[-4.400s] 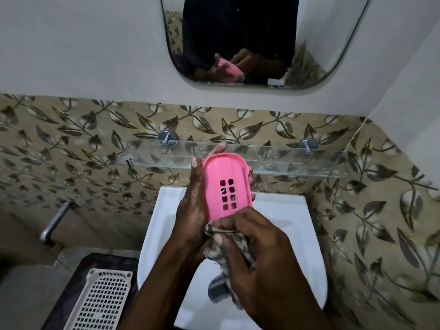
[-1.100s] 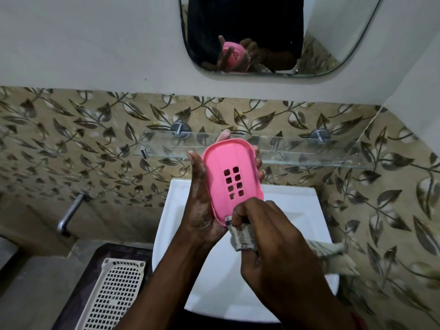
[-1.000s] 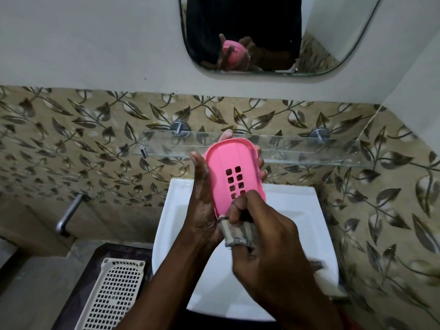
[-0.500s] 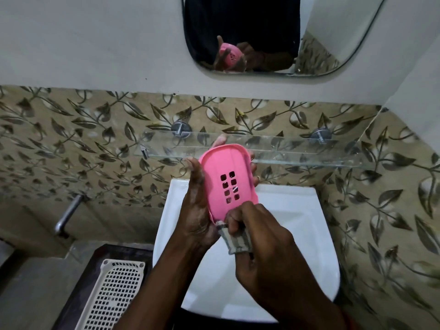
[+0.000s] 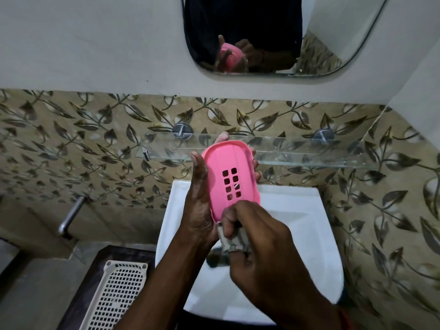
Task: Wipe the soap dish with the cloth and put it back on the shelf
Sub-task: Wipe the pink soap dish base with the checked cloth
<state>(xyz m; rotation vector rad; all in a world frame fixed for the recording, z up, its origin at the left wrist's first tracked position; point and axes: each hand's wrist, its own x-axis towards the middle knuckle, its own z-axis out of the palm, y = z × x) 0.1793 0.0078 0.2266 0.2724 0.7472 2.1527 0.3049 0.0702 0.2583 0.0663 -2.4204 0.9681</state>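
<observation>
A pink soap dish [image 5: 228,167] with square drain holes stands tilted on end above the white basin [image 5: 307,217]. My left hand [image 5: 197,210] grips it from behind, thumb on its left rim and fingertips showing at its top and right edge. My right hand [image 5: 259,239] holds a grey patterned cloth [image 5: 234,244] bunched in its fingers and presses it against the dish's lower end. The glass shelf [image 5: 309,154] runs along the wall just behind the dish.
A mirror [image 5: 262,32] hangs above and reflects the hands and dish. A metal tap [image 5: 71,215] sticks out of the leaf-patterned tiles at left. A cream perforated basket [image 5: 114,296] lies on a dark surface at lower left. The right wall stands close.
The dish has shifted slightly left and tilted a little. My right hand with the cloth has rubbed back and forth at the dish's lower end; the cloth's loose tail no longer trails right.
</observation>
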